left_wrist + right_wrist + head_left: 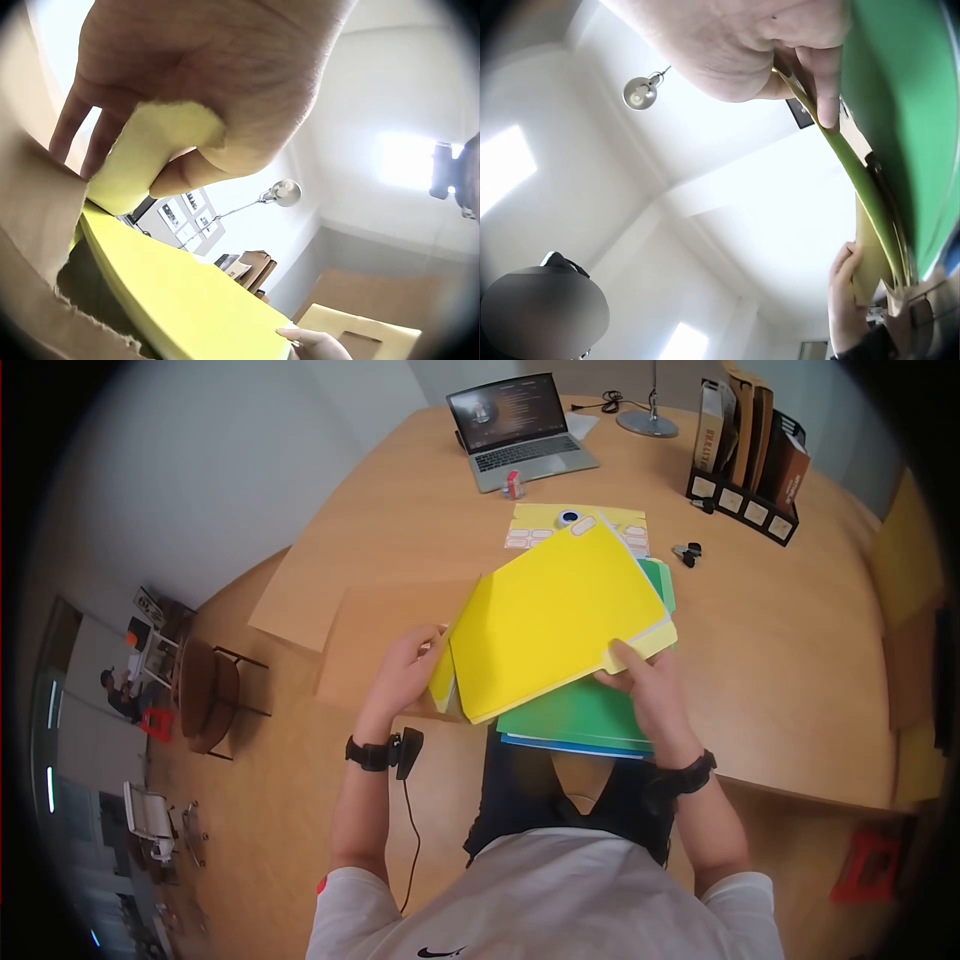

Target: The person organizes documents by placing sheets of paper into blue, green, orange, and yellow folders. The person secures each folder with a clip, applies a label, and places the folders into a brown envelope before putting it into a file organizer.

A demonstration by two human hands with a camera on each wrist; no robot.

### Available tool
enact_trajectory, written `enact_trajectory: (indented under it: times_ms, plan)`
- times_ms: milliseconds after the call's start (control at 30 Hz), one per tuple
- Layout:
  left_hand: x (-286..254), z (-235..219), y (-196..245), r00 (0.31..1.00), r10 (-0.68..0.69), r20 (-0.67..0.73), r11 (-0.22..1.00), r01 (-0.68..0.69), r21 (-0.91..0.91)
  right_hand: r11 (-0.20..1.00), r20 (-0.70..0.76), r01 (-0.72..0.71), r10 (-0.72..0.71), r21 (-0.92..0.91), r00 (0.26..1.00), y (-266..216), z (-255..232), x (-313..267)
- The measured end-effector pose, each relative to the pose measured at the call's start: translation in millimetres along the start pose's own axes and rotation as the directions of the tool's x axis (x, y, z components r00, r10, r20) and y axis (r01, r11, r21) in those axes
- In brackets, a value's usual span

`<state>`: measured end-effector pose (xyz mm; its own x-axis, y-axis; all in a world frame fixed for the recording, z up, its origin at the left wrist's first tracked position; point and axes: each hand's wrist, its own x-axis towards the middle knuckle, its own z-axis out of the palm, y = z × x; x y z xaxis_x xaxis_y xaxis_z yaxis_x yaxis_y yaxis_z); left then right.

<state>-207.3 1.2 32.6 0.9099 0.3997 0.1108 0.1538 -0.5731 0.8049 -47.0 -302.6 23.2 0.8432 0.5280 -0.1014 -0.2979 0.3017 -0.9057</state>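
Right fingers clamped on yellow folder now, left fingers pinching pale flap, green folder at desk near edge

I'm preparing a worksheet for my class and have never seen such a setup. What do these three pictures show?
There is no robot here: a person works with bare hands. The wide picture comes from a head-worn camera looking down; the other two come from cameras on the wrists, each close to its own hand. The right hand pinches a yellow folder near its lower right corner. The left hand holds a pale yellow flap beside brown paper. A green folder shows underneath. On the table are a laptop, a lamp, a rack of books, a yellow printed sheet and black clips.
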Motion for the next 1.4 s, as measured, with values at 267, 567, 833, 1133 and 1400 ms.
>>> enact_trajectory:
  times_ms: [267,567,833,1133,1400]
  plan:
    - [1.6,4.1,1.8,0.999,0.023,-0.026,0.998,-0.021,0.056,0.977,0.025,-0.096,0.093,0.189,0.995,24.1,27.9,-23.4]
    - [3.5,6.6,-8.0,0.998,0.051,-0.045,0.997,-0.048,0.056,0.956,0.013,-0.105,0.105,0.276,0.994,35.5,40.2,-25.7]
    - [7.3,6.8,1.1,1.000,0.013,-0.015,0.998,-0.012,0.063,0.964,0.378,-0.261,0.259,-0.047,0.889,49.4,56.7,-38.9]
    - [3.4,2.7,3.4,1.000,-0.010,0.009,0.999,0.010,0.045,0.933,0.409,-0.128,0.268,-0.338,0.873,13.2,46.1,-15.3]
    - [0.9,8.4,-2.7,0.999,0.037,-0.025,0.999,-0.036,0.007,0.888,0.429,-0.054,0.273,-0.457,0.861,39.3,79.3,-13.4]
